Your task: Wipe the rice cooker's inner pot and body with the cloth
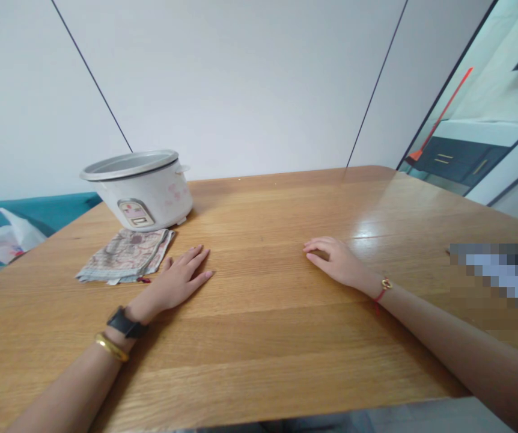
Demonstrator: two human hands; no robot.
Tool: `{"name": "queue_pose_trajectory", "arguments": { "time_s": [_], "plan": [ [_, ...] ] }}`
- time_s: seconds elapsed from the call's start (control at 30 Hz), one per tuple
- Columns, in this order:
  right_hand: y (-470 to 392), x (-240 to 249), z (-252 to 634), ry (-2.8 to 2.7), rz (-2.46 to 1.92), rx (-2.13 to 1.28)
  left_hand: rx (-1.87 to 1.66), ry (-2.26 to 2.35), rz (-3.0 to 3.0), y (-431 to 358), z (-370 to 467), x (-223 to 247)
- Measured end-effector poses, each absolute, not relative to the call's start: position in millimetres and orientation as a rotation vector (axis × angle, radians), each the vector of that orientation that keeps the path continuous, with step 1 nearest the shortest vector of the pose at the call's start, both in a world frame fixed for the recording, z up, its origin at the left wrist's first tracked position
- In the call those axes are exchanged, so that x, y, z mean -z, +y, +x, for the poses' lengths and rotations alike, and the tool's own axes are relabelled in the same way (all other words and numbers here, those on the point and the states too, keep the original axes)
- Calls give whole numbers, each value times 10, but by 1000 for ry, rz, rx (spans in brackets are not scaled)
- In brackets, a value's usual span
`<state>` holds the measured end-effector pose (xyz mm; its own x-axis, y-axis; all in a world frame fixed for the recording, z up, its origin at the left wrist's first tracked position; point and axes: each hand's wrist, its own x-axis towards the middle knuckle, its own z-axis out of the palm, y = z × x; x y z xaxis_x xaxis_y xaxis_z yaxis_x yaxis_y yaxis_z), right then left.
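My left hand (181, 279) lies palm down on the wooden table (250, 337), fingers stretched out and nothing in it. Just beyond its knuckles is a folded patterned cloth (128, 255) with a brownish print and a pale blue edge. A white rice cooker (151, 195) stands upright behind the cloth, lidless, with a grey rim and pink flowers on its side. Its inside is mostly hidden by the low angle. Farther right, my right hand (335, 260) rests on the tabletop, fingers loosely bent and thumb apart, holding nothing.
A pixelated object (502, 276) lies at the table's right side. Left of the table is a teal seat (70, 207) with a white plastic bag (13, 237) on it. A pale wall stands behind the table. Through the doorway at right, a red-handled broom (443, 114) leans near dark cabinets.
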<state>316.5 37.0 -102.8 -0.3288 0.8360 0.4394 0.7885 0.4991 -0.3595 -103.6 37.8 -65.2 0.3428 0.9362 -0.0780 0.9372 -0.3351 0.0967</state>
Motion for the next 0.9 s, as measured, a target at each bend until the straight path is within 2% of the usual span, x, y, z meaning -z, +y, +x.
{"name": "queue_pose_trajectory", "arguments": {
  "time_s": [0.9],
  "plan": [
    [371, 1023, 3187, -2187, -1314, -114, -47, 1663, 2483, 394, -1098, 672]
  ]
}}
